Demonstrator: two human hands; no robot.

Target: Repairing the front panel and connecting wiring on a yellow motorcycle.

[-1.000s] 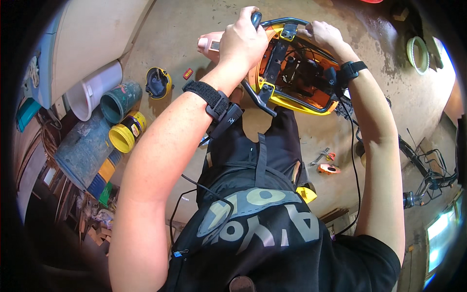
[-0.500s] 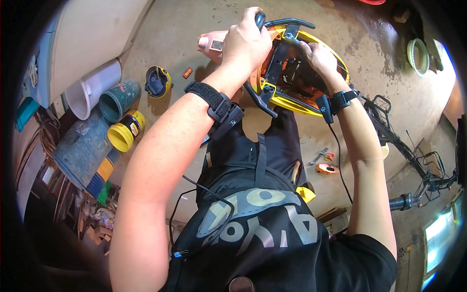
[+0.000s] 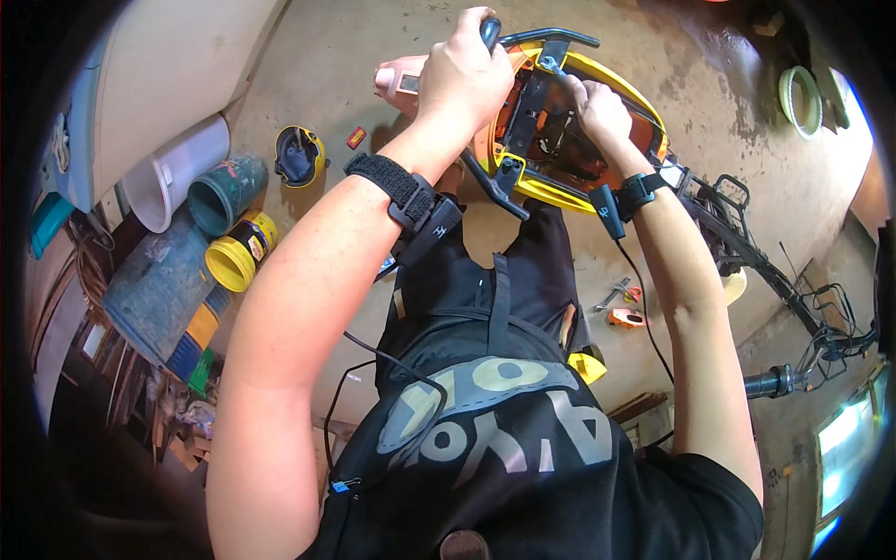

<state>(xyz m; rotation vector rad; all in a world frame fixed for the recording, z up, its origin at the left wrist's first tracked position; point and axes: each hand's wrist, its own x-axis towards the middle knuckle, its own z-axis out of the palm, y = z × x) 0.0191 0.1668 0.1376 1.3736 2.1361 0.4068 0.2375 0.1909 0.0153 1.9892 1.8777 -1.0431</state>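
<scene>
My left hand [image 3: 464,79] is closed around a black handle [image 3: 489,34] at the top left of a yellow-and-orange machine housing [image 3: 597,79] with black tube bars [image 3: 499,187]. Beside this hand is a pink part [image 3: 397,84] with a small rectangular window. My right hand [image 3: 602,117] is closed on a small silver wrench [image 3: 553,64], whose head is at the upper black bracket [image 3: 551,49] on the housing; its fingers partly hide the tool. Inside the housing are dark parts and an orange interior, too small to make out in detail.
At left lie a yellow-black shell [image 3: 311,154], red box [image 3: 356,137], buckets [image 3: 238,257] and barrels [image 3: 149,308]. Below my right hand are loose tools [image 3: 616,294] and an orange item [image 3: 625,318]. A black metal frame [image 3: 793,308] stands at right, a pale ring [image 3: 801,103] farther back.
My right hand has moved left and down from the housing's upper edge to over its interior, and the silver wrench now shows at the upper bracket. My left hand has barely moved.
</scene>
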